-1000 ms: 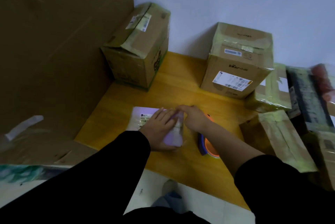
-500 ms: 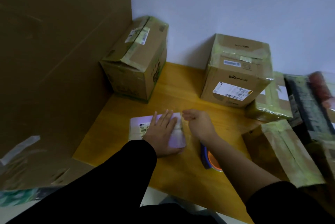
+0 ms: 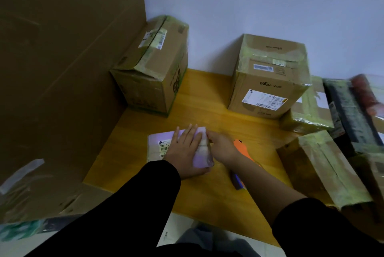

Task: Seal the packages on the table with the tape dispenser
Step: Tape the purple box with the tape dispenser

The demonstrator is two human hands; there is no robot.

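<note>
1. One flat package [image 3: 159,144] lies at the centre of the table [image 3: 207,100], under the left hand [image 3: 187,149], whose fingers are straight.
2. The right hand [image 3: 223,148] touches the package's 3 o'clock edge; its grip is unclear.
3. One tape dispenser [image 3: 243,150] lies at that hand's 4 o'clock.
4. Two more: left box [image 3: 149,78] at 11 o'clock, right box [image 3: 268,82] at 1 o'clock.

Left hand [image 3: 187,150] flat, fingers straight; right hand [image 3: 223,148] just beside, fingers curled.

A yellow wooden table [image 3: 207,98] stands by the wall. Two taped cardboard boxes sit at the back, a left box [image 3: 149,82] and a right box [image 3: 268,82], well apart. A flat pale parcel [image 3: 160,142] lies near the front. Near it lies an orange and blue tape dispenser [image 3: 242,150]. More wrapped packages [image 3: 324,165] pile up on the right.
</note>
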